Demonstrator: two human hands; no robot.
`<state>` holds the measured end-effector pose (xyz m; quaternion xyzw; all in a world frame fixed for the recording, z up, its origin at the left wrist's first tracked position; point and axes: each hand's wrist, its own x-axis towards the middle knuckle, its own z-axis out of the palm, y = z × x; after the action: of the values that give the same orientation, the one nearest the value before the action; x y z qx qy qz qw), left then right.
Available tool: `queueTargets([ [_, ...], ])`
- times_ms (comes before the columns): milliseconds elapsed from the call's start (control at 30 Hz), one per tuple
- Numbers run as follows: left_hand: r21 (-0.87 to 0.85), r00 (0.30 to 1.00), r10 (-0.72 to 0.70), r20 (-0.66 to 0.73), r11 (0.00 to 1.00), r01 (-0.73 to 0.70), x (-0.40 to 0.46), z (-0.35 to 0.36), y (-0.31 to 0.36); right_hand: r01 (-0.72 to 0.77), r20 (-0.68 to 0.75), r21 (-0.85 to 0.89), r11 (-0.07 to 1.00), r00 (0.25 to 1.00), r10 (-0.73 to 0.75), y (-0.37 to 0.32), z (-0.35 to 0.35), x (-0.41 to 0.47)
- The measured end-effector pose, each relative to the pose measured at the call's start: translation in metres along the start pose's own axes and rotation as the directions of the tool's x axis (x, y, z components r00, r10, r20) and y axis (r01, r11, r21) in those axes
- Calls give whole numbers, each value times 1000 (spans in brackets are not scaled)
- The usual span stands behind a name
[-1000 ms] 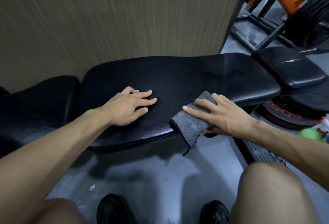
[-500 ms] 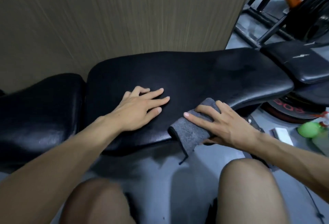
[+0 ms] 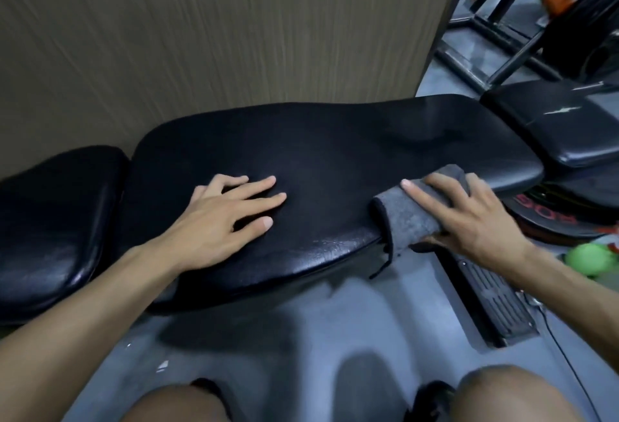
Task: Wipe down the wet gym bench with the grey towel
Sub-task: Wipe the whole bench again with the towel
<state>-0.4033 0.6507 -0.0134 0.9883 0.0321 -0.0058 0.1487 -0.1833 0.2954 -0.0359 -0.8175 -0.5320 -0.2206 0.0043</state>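
The left hand [image 3: 221, 220] lay flat with fingers straight at nine o'clock on the long black padded vinyl gym bench [image 3: 335, 153]; good practice was to brace there and sweep in overlapping passes. At three o'clock, the right hand [image 3: 469, 217] pressed the folded grey terry towel [image 3: 405, 217], which draped over the bench's near edge, fingers spread and grasping nothing else.

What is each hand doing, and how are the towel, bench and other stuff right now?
left hand: flat on the bench, fingers spread, holding nothing.
right hand: fingers straight, pressing the towel down.
grey towel: folded, draped over the bench's near edge.
gym bench: black pad, shiny along the near edge.
green ball: lying on the floor.
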Motion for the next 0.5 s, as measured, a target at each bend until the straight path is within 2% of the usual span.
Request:
queueTargets([
  [133,56,1000,-2,-16,998,3,2,7,4,220,-78,54,974,973,-215,-42,11,9],
  [267,140,999,28,-34,990,-23,17,12,22,266,-27,62,962,964,-265,-24,10,15],
  [333,142,998,55,-33,989,-50,26,17,41,194,16,46,980,981,-195,10,12,5],
  [433,92,999,36,-35,995,-33,32,29,63,-3,56,-24,1000,998,4,74,10,-25],
  [500,46,1000,4,-20,999,-3,32,34,70,-131,55,-27,991,990,133,86,8,-40],
])
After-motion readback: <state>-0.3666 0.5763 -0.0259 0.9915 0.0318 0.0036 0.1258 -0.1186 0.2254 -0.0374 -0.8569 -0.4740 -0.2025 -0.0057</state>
